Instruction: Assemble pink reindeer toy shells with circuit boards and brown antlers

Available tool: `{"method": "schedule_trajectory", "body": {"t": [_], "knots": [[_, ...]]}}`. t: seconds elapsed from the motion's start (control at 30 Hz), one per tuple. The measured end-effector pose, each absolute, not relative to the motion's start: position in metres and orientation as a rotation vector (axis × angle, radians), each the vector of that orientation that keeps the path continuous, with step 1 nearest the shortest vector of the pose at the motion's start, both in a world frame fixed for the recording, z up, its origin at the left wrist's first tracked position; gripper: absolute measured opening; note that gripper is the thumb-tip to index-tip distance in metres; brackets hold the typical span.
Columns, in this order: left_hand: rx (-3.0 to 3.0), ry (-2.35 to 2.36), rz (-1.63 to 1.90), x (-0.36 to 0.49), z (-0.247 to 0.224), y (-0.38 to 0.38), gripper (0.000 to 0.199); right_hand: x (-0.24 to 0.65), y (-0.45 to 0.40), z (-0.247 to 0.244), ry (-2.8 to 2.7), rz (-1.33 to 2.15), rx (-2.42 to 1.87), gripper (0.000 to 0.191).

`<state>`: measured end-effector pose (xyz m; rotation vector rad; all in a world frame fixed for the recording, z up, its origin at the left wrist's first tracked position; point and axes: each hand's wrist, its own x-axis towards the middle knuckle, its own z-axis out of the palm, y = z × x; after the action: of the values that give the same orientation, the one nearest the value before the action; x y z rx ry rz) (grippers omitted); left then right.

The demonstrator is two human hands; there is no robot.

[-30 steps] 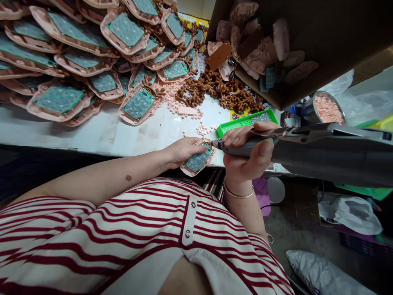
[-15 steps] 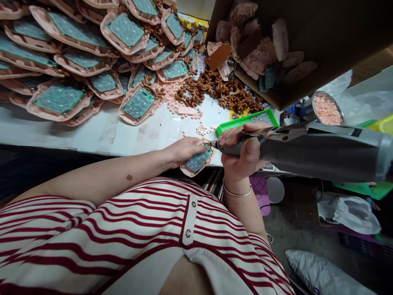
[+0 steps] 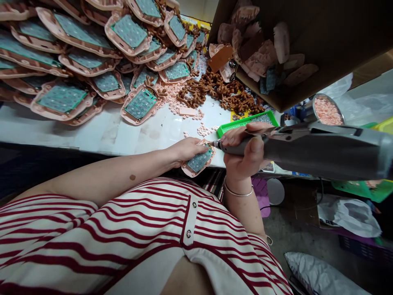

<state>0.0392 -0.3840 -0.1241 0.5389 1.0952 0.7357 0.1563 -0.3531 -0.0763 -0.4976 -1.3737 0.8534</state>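
Note:
My left hand (image 3: 188,150) is closed on a pink plastic shell with a green circuit board (image 3: 199,161), its thumb pressed over the upper end of the board. The shell is at the table's front edge. Wrapped round a grey electric screwdriver (image 3: 319,149), my right hand (image 3: 242,147) holds the tool nearly level. The screwdriver's tip points left and meets the shell's upper right part, close to my left thumb. Whether a screw sits under the tip is too small to tell. Just behind my right hand lies a green tray (image 3: 236,123) of small metal screws.
Stacked pink shells with circuit boards (image 3: 63,98) fill the table's left. Brown antler-shaped pieces (image 3: 215,92) and small pink parts (image 3: 175,100) lie mid-table. A cardboard box (image 3: 331,45) of pink shells stands back right, near a metal bowl of pink pieces (image 3: 328,110).
The view has shifted very slightly. Both hands keep their grips, and the screwdriver tip stays at the shell's upper right part.

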Motion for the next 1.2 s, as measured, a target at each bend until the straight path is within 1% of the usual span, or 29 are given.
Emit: {"method": "schedule_trajectory", "body": {"t": [0.17,0.33,0.5,0.67,0.97,1.1,1.2], "knots": [[0.519,1.046,0.750,0.039,-0.126,-0.385,0.007,0.159,-0.351,-0.068,-1.336,0.789,-0.470,0.024],[0.516,1.058,0.760,0.038,-0.127,-0.385,0.008,0.158,-0.352,-0.076,-1.365,0.776,-0.458,0.025],[0.547,1.060,0.768,0.039,-0.126,-0.386,0.007,0.158,-0.353,-0.086,-1.382,0.840,-0.465,0.024],[0.547,1.069,0.778,0.039,-0.125,-0.386,0.006,0.159,-0.354,-0.085,-1.365,0.905,-0.439,0.022],[0.545,1.073,0.781,0.040,-0.127,-0.387,0.009,0.154,-0.351,-0.089,-1.397,0.878,-0.436,0.018],[0.521,1.058,0.783,0.039,-0.127,-0.385,0.007,0.155,-0.350,-0.079,-1.321,0.853,-0.393,0.017],[0.478,0.999,0.791,0.035,-0.126,-0.387,0.011,0.170,-0.350,-0.065,-1.275,0.768,-0.363,0.017]]}}
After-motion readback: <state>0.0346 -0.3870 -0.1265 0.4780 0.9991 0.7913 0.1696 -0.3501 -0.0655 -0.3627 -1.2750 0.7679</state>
